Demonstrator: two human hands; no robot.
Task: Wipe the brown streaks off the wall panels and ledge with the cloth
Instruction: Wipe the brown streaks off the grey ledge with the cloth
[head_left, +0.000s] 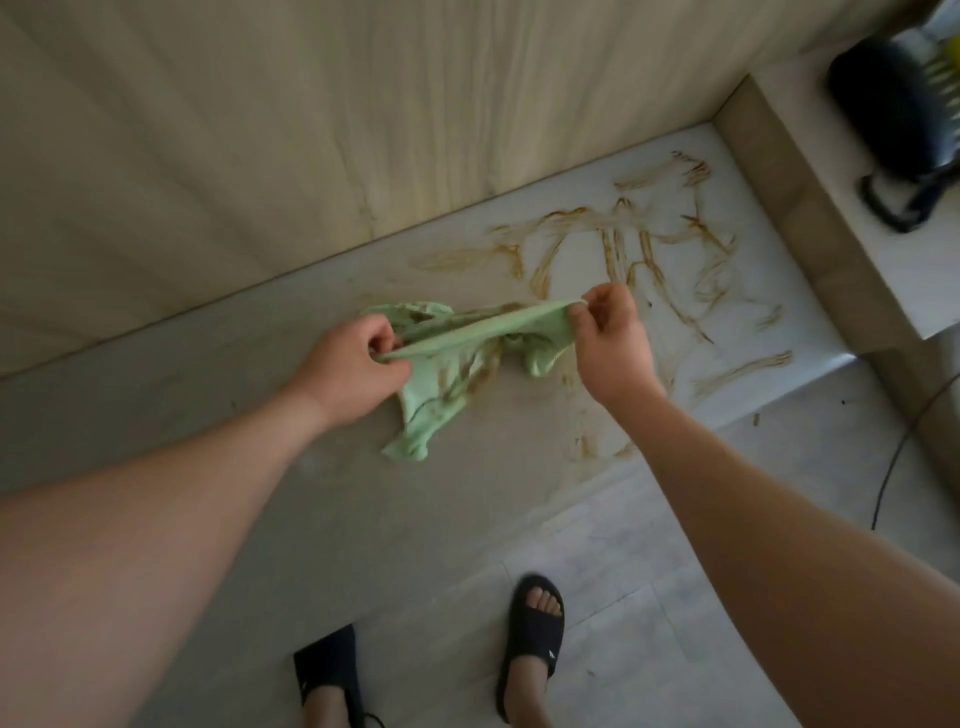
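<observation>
Currently, a green cloth (470, 345), smeared brown, is held stretched just above the ledge (208, 395), its edge pinched by the left hand (358, 366) and the right hand (608, 338). Many brown streaks (639, 249) are left on the ledge's right part. The wall panels (311, 130) look mostly clean, so roughly half seems done.

Soft, rather dim light with a warm greenish cast. The ledge (234, 415) is brightest right of the cloth (467, 358) and falls to grey shade left of it. Below the cloth the forearms (156, 519) look dull and shadowed. Far up and right of the cloth a dark object (883, 119) is smeared by blur, with glare beside it. Straight edges bow towards the borders.
</observation>
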